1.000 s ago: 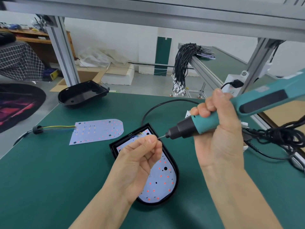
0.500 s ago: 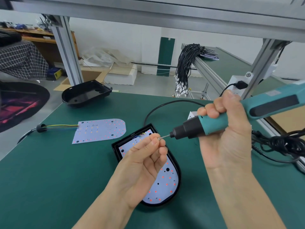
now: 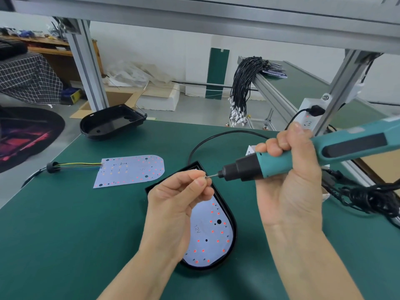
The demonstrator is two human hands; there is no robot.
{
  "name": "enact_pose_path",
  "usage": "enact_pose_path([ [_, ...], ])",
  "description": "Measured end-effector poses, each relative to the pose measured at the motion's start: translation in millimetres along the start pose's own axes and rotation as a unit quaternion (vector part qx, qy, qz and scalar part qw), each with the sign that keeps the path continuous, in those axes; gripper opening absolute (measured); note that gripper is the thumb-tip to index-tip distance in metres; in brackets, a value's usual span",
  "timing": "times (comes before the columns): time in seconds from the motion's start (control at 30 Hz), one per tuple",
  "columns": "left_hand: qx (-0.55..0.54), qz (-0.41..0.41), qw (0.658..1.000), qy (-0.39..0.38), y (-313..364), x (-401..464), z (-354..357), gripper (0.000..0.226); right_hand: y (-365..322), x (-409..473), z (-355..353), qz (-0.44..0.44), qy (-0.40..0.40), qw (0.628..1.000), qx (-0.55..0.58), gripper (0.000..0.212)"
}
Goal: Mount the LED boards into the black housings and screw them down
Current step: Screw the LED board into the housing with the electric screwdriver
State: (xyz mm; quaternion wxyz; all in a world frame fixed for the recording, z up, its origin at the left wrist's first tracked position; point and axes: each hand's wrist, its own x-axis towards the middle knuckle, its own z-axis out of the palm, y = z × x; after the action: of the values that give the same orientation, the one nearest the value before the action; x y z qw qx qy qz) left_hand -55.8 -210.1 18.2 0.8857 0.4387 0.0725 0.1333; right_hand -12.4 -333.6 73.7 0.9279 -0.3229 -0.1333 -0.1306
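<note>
Right hand (image 3: 287, 180) wrapped around teal screwdriver (image 3: 303, 158), bit tip (image 3: 213, 175) aimed left, raised above the housing (image 3: 232, 221). Left hand (image 3: 175, 204) held over the housing's upper end, thumb and forefinger pinched together right at the bit tip on something too small to make out, likely a screw. Housing lying flat on green bench (image 3: 65, 245), with a white LED board (image 3: 207, 237) seated inside, red dots and "12V" showing. Left of housing, well apart: second board (image 3: 132, 171) bare on the bench, wires (image 3: 80, 164) running left. Far left beyond that, near the bench edge: empty black housing (image 3: 111, 122). Right of housing: tangled black cable (image 3: 372, 195).
</note>
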Motion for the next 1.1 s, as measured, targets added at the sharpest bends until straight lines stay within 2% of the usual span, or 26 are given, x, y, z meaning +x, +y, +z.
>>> enact_pose_path([
  [0.23, 0.022, -0.087, 0.994, -0.068, 4, 7, -6, 0.011, -1, 6, -7, 0.011, -0.103, 0.995, -0.009, 0.031],
  [0.53, 0.009, -0.082, 0.996, -0.039, 4, 12, -4, 0.022, 8, 13, -15, 0.015, -0.010, 1.000, 0.009, 0.023],
  [0.77, 0.006, -0.088, 0.995, -0.047, 2, 10, -2, 0.028, 11, 14, -18, 0.026, 0.015, 0.999, 0.018, 0.018],
  [0.87, 0.029, -0.086, 0.995, -0.045, 5, 7, -3, 0.043, 10, 15, -20, 0.028, 0.014, 0.999, 0.021, 0.018],
  [0.97, 0.125, -0.058, 0.990, 0.003, 6, 4, -15, 0.060, 10, 18, -21, 0.032, 0.013, 0.999, 0.025, 0.020],
  [1.03, 0.172, -0.041, 0.982, 0.071, 9, 7, -28, 0.048, 10, 20, -21, 0.034, 0.016, 0.999, 0.026, 0.021],
  [1.1, 0.146, -0.081, 0.980, 0.105, 10, 12, -35, 0.028, 11, 20, -22, 0.038, 0.024, 0.999, 0.026, 0.020],
])
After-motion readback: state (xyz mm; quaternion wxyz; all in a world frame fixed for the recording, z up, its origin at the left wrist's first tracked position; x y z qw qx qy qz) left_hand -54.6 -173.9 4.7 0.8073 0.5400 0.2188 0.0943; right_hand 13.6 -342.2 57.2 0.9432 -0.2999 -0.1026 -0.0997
